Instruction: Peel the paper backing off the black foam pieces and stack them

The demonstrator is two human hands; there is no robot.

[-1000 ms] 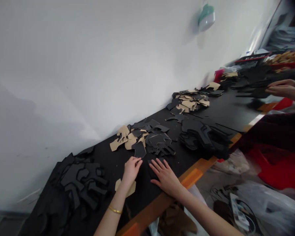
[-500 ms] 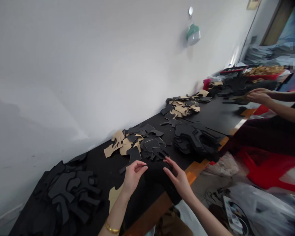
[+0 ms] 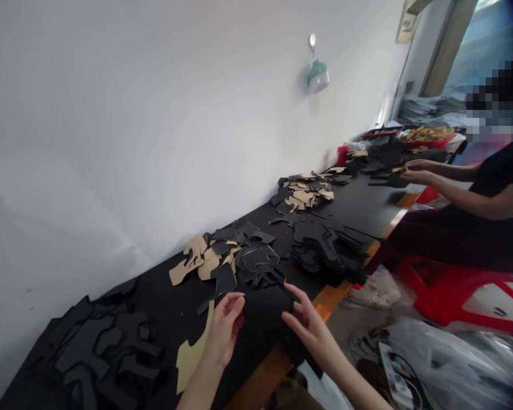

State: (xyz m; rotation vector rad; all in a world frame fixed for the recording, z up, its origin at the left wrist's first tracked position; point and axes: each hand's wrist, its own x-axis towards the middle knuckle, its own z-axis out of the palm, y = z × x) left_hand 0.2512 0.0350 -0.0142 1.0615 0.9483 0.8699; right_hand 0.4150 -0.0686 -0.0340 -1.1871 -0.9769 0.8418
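Observation:
Between my hands is a flat black cut piece [image 3: 264, 310], tilted up above the table's front edge. My left hand [image 3: 223, 329] pinches its left edge between thumb and fingers. At the right edge, my right hand [image 3: 306, 320] holds it, thumb on the near face and index finger at the far corner. A long dark part of it hangs down under my right hand. Just beyond lies a loose heap of black cut pieces [image 3: 257, 259] with tan pieces [image 3: 210, 265]. Beside my left forearm a tan piece [image 3: 191, 359] lies on the table.
Black padded pieces [image 3: 106, 341] are heaped at left. A stack of thick black parts [image 3: 327, 247] stands right of centre, with a tan-and-black pile [image 3: 305, 192] behind. A co-worker's hands [image 3: 419, 171] handle a piece farther along. A red chair [image 3: 448, 293] and plastic bags [image 3: 444, 353] are at right.
The view has shifted, so the scene sits further left and the co-worker shows more. The black piece now shows its broad face, and my right fingers have closed in on its edge.

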